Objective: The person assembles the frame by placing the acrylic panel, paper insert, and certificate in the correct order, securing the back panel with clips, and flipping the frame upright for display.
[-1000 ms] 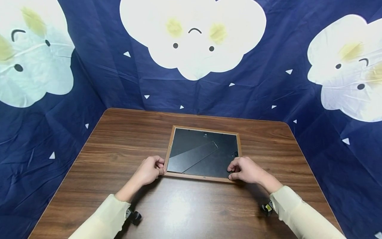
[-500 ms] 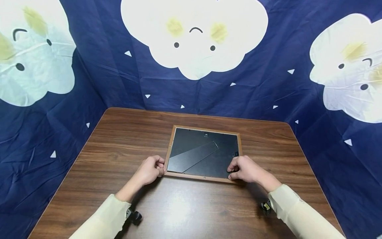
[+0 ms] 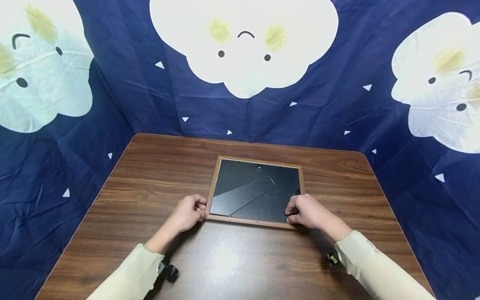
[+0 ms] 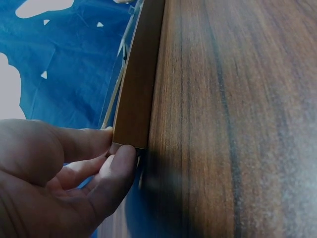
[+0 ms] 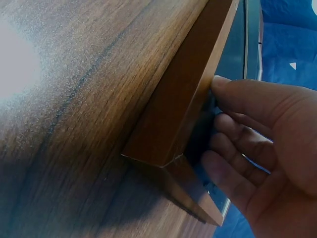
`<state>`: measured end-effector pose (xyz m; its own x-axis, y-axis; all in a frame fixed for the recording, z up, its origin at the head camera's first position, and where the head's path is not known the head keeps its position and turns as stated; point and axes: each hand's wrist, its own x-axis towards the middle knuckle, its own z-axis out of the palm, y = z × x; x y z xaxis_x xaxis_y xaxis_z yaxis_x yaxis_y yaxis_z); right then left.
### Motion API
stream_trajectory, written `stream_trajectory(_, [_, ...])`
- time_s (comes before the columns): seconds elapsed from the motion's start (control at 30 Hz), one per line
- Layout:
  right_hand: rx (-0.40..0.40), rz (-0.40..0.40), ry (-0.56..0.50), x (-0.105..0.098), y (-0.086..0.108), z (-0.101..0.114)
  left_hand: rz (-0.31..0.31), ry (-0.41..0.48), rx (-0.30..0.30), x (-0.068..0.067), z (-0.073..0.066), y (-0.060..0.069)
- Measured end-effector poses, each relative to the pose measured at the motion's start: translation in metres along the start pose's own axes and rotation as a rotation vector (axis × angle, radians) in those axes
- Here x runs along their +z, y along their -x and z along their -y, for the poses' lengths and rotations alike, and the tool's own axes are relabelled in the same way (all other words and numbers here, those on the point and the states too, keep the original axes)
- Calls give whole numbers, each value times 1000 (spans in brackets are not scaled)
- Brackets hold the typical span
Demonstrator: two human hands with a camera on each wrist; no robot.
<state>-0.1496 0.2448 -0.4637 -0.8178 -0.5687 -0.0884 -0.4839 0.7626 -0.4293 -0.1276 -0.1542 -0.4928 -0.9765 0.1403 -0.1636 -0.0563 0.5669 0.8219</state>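
Observation:
A picture frame point(image 3: 258, 222) with a thin brown wooden border lies back side up on the table. Its black backing board point(image 3: 247, 171) faces upward, with a flat stand leg point(image 3: 243, 198) folded against it. At the near left corner my left hand point(image 3: 190, 213) pinches the border between thumb and fingers; the left wrist view shows the thumb on the corner's end. My right hand point(image 3: 305, 211) holds the near right corner, its thumb point(image 5: 228, 87) against the border and its curled fingers over the backing board. The fingers' exact contact there is partly hidden.
The wood-grain table point(image 3: 150, 175) spreads out around the frame. Behind it and on both sides hangs a dark blue cloth point(image 3: 142, 91) with white clouds and small triangles. A small black device point(image 3: 169, 273) sits at the left wrist, another point(image 3: 333, 259) at the right.
Almost nothing differs. Both hands keep their places at the frame's near corners, and the view has shifted slightly.

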Motion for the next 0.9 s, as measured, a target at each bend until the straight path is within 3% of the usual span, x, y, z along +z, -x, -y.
stream_trajectory(0.43, [-25,-14,140,2,-3,6,-5,-5,-5,0,0,-1])
stream_trajectory(0.7, [4,-10,110,4,-4,5,-1,9,-12,-1,1,-1])
stream_trajectory(0.9, [28,-57,54,7,2,-1,41,120,-22,-1,1,-2])
